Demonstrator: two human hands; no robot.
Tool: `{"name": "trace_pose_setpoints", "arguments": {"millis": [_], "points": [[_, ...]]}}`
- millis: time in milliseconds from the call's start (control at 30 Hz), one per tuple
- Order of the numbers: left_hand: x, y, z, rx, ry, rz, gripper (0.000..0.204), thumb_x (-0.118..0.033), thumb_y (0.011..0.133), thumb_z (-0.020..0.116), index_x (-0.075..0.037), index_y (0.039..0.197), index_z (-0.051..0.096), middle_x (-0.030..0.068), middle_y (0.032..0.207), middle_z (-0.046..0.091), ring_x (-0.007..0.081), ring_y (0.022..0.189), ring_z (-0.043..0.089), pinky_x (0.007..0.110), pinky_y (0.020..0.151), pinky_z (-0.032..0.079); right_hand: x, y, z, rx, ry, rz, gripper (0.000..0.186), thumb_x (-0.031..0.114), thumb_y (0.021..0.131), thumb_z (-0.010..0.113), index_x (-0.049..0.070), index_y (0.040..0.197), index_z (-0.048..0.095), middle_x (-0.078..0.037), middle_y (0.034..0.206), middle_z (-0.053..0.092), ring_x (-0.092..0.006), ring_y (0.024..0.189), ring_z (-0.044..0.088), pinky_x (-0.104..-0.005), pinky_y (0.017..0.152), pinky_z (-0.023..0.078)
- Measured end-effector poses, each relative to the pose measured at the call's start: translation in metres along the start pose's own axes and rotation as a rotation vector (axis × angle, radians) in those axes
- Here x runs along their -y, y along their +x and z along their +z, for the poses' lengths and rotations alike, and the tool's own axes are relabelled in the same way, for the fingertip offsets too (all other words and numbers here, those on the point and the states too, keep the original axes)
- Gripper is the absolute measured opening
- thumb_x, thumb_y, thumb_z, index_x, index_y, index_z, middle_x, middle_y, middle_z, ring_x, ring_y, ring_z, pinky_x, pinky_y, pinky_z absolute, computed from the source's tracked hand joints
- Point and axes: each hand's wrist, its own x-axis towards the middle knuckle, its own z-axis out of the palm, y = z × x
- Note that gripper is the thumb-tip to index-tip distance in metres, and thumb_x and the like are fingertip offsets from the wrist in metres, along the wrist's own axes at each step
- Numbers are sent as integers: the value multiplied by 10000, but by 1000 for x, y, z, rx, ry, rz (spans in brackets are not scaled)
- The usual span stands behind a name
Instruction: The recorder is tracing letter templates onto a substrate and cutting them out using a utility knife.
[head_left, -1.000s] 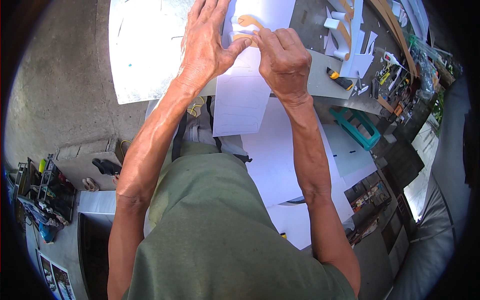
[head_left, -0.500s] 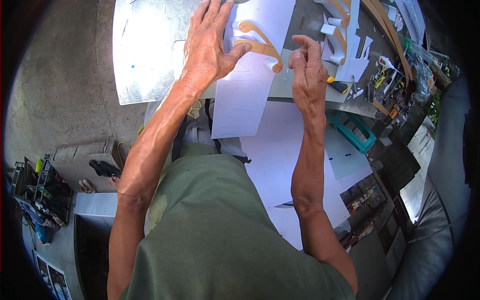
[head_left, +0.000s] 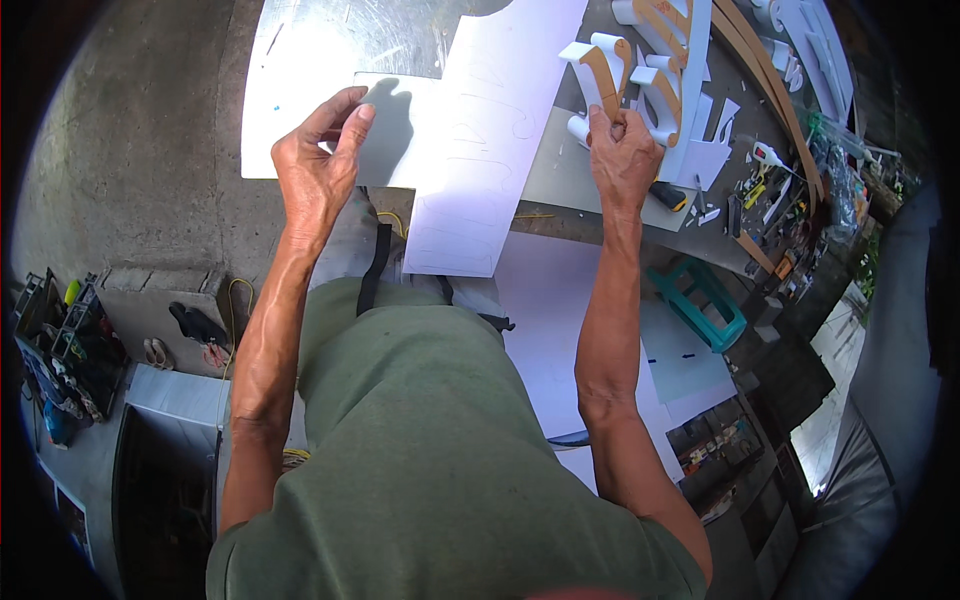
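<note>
My right hand (head_left: 625, 160) pinches a curved, hook-shaped piece (head_left: 601, 82) with a tan face and white sides, like a cut-out letter part. It is raised beside a long white sheet (head_left: 470, 200) that carries faint pencil outlines and overhangs the table's near edge. My left hand (head_left: 318, 165) hovers to the left of the sheet, fingers bent and thumb apart, with nothing visible in it. Its shadow falls on a pale board (head_left: 385, 150) beneath. More tan-and-white curved pieces (head_left: 660, 100) stand just right of my right hand.
A yellow-and-black tool handle (head_left: 668, 196) lies near the table's edge. To the right are white offcuts (head_left: 712, 150), a white glue gun (head_left: 768, 155) and long tan strips (head_left: 765, 70). A teal plastic stool (head_left: 697, 305) stands below.
The tan-and-white piece has left the white sheet and is now in my right hand, lifted to the right. My left hand has come off the sheet and drawn back left.
</note>
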Motion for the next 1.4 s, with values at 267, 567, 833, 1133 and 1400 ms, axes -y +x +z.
{"name": "trace_pose_setpoints", "arguments": {"millis": [267,567,833,1133,1400], "points": [[42,-124,4,228,85,-305,354,-156,896,774,33,1189,712,117,922,761,147,833,704,292,762,569,-48,18,-1,6,-229,-94,389,398,866,712,10,899,694,-181,759,731,-433,754,718,-486,704,558],[80,-163,34,226,-255,-408,320,-18,914,686,40,1229,685,90,969,737,116,831,652,288,774,544,-45,-2,-37,271,1031,-28,303,202,1055,540,-78,1078,656,-74,755,653,-164,558,591,-262,519,473],[93,-143,-11,64,-261,-354,361,15,940,617,19,1298,665,88,1032,732,142,899,652,295,814,525,-26,-39,6,608,1540,347,445,313,1071,377,-46,1127,636,-148,910,677,-250,685,618,-380,584,506],[103,-156,6,-182,-346,-301,470,-141,940,690,16,1376,609,119,1085,724,187,997,653,324,892,516,-38,-20,41,994,1578,448,570,434,1087,296,26,971,677,-73,700,544,-192,532,433,-329,474,360],[18,-213,-15,-594,-316,-255,380,-247,932,743,17,1204,718,98,1029,723,143,910,656,286,804,525,-11,12,25,1139,1391,408,817,648,1060,213,6,909,695,-117,730,630,-197,485,466,-294,430,323]]}}
